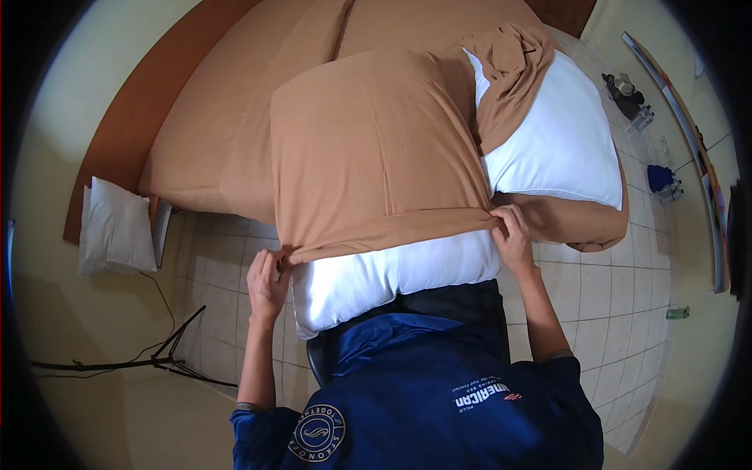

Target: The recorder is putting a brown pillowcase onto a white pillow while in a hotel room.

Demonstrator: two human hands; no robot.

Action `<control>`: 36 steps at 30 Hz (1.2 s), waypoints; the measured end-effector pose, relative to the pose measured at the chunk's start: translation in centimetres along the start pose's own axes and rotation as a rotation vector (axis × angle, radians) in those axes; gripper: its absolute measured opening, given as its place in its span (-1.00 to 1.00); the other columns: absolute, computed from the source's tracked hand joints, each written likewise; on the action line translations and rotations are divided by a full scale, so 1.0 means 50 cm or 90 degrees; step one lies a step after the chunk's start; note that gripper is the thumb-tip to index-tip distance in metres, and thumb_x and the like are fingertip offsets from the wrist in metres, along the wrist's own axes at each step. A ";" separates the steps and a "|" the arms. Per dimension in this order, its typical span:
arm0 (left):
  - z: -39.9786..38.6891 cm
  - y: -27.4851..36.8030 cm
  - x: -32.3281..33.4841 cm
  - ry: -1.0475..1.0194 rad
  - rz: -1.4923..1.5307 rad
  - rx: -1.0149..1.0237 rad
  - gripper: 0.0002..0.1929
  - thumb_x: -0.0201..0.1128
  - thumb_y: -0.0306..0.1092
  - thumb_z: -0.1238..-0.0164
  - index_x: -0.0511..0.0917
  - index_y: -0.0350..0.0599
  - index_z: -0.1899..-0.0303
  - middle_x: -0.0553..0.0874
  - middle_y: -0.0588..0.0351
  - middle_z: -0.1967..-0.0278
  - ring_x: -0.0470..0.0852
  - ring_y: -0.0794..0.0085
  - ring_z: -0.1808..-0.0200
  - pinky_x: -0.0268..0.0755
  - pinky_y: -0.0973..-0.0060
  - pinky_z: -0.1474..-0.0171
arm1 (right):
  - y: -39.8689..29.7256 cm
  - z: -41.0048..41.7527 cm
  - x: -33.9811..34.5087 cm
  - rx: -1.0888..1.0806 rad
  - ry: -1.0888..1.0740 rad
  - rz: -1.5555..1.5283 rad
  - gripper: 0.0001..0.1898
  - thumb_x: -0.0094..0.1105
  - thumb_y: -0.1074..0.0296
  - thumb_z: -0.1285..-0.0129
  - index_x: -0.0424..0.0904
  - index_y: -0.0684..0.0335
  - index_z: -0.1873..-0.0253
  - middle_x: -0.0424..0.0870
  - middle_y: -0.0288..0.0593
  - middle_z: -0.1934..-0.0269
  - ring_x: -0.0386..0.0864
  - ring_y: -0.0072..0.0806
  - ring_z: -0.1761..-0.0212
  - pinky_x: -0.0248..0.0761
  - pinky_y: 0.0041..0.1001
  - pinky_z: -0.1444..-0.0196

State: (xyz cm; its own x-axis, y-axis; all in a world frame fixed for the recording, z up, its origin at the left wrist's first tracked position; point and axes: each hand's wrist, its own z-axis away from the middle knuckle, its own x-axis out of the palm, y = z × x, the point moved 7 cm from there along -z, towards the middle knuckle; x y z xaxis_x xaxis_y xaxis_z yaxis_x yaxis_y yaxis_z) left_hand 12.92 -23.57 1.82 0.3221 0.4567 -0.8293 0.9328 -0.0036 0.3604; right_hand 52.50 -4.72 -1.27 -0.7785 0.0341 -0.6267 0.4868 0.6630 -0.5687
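Observation:
A brown pillowcase [376, 135] covers most of a white pillow [352, 288], whose near end sticks out bare against my body. My left hand [269, 279] pinches the left corner of the case's folded hem. At the hem's right corner, my right hand [512, 235] grips the cloth between thumb and fingers. The hem runs stretched between both hands across the pillow. Beside it on the right lies a second white pillow [558, 141], with a bunched brown cloth [508, 76] over its upper left part.
Both pillows rest at the near side of a bed with a brown sheet [223, 135] and a wooden headboard [135, 100]. A white pillow or cushion [117, 226] stands at the left. A black tripod stand [167, 352] is on the tiled floor [587, 294]. Bottles [641, 118] sit along the right wall.

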 end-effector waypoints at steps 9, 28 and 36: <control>0.056 -0.032 0.033 0.052 0.053 -0.124 -0.59 0.31 -0.68 0.14 0.50 -0.18 0.14 0.55 0.04 0.39 0.56 0.19 0.32 0.41 0.31 0.22 | 0.008 0.036 0.019 0.071 0.101 0.053 -0.64 0.16 0.67 0.08 0.44 0.30 0.10 0.46 -0.03 0.20 0.50 -0.07 0.17 0.40 -0.24 0.12; 0.093 -0.094 0.060 0.070 0.169 -0.279 -0.56 -0.03 -0.71 -0.29 0.30 -0.23 -0.21 0.71 -0.03 0.29 0.71 0.27 0.29 0.52 0.48 0.21 | 0.122 0.069 0.074 0.206 -0.032 -0.259 -0.68 0.11 0.53 -0.20 0.50 0.35 -0.08 0.63 -0.04 0.11 0.58 -0.35 0.00 0.41 -0.42 -0.04; 0.089 -0.086 -0.004 0.132 0.066 -0.187 -0.50 0.01 -0.76 -0.20 0.37 -0.20 -0.20 0.62 -0.06 -0.06 0.69 0.13 0.05 0.53 0.38 0.07 | -0.009 -0.018 -0.077 0.111 0.277 0.012 -0.85 0.13 0.55 -0.20 0.52 0.33 0.12 0.63 0.02 0.29 0.63 -0.13 0.29 0.47 -0.35 0.24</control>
State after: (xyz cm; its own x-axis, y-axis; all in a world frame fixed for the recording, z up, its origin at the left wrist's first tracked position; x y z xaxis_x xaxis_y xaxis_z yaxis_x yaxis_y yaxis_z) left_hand 9.59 -27.60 -1.45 0.3453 0.6377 -0.6886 0.8010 0.1821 0.5703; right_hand 54.93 -4.48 1.87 -0.8446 0.3795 -0.3775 0.5326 0.5247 -0.6641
